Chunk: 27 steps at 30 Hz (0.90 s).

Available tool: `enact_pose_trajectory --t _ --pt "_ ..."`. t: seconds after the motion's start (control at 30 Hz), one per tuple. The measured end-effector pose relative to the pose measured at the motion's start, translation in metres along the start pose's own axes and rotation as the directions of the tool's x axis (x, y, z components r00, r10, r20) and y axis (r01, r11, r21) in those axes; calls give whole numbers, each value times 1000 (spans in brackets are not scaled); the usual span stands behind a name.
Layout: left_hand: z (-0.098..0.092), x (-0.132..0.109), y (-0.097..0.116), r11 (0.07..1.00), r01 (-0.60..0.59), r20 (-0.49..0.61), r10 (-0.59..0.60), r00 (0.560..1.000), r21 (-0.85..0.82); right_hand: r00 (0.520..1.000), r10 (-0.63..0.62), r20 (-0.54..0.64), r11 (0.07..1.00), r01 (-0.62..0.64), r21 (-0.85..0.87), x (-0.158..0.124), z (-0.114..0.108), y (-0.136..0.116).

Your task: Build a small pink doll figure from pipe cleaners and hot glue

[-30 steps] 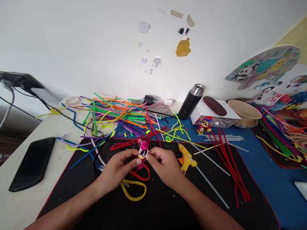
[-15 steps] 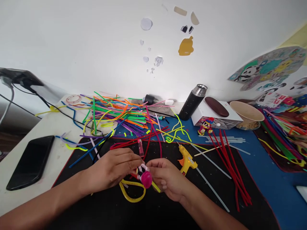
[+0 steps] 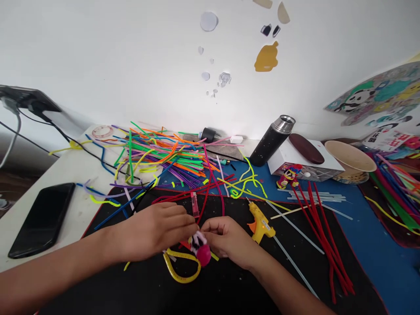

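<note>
Between my two hands is a small fuzzy pipe-cleaner figure (image 3: 199, 243) with a bright pink end toward me and a white-and-black part behind it. My left hand (image 3: 160, 229) is closed over its left side, fingertips hiding part of it. On its other side, my right hand (image 3: 223, 238) pinches with thumb and fingers at the figure's upper edge. A looped yellow tape measure (image 3: 182, 279) lies on the black mat just below. A pink-red lighter-like piece (image 3: 194, 204) lies behind the hands.
A yellow glue gun (image 3: 260, 222) with a clear stick lies right of my hands, near red pipe cleaners (image 3: 328, 245). A colourful pipe-cleaner heap (image 3: 167, 155) fills the back. A black phone (image 3: 42, 220), a black flask (image 3: 272, 140) and a finished-looking figure (image 3: 288, 176) stand or lie around.
The view has shifted slightly, so the things on the right sit further right. The figure has tilted a little between my hands, and both hands keep their hold.
</note>
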<state>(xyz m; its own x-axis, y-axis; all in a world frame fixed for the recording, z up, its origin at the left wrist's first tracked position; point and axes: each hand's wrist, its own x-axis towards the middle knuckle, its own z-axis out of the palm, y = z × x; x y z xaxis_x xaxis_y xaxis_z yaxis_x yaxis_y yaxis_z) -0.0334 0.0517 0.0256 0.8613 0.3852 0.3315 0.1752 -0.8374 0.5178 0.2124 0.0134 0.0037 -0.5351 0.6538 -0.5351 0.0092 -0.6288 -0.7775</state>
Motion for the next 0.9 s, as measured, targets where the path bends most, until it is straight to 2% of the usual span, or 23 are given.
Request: enact_pose_trajectory --t 0.03,0.07,0.1,0.13,0.17,0.23,0.27,0.33,0.5,0.63,0.73,0.9 --pt "6 -2 -2 995 65 -48 -69 996 -77 1000 -21 -5 1000 21 14 0 0 -1" --pt "13 -4 -3 964 173 -64 -190 980 -204 999 -50 -14 999 50 18 0 0 -2" --pt "20 -6 -3 886 293 -44 -330 943 -360 996 -85 -27 996 86 10 -1 1 -3" --pt "26 -7 -2 749 422 8 -486 874 -511 991 -125 -43 992 124 -9 -1 1 -3" --pt "32 -7 -1 589 491 64 -597 800 -641 984 -167 -61 986 165 -38 -1 1 -3" --pt "41 -6 4 309 529 162 -727 667 -791 962 -251 -110 964 238 -117 -1 1 -1" --pt "44 -4 6 214 512 185 -763 620 -832 947 -289 -139 950 267 -161 -1 1 0" --pt "46 -1 10 109 471 201 -804 559 -875 915 -349 -204 925 301 -233 -2 0 3" --pt "42 5 16 81 454 184 -839 511 -887 832 -450 -323 880 352 -319 -9 -2 3" --pt "40 6 19 80 465 178 -856 485 -882 747 -567 -347 795 387 -466 -17 -3 -4" --pt "43 5 20 49 453 185 -870 457 -890 692 -658 -297 677 371 -636 -19 -2 -4" --pt "48 4 24 9 422 200 -872 446 -906 659 -737 -148 440 303 -846 -18 1 4"
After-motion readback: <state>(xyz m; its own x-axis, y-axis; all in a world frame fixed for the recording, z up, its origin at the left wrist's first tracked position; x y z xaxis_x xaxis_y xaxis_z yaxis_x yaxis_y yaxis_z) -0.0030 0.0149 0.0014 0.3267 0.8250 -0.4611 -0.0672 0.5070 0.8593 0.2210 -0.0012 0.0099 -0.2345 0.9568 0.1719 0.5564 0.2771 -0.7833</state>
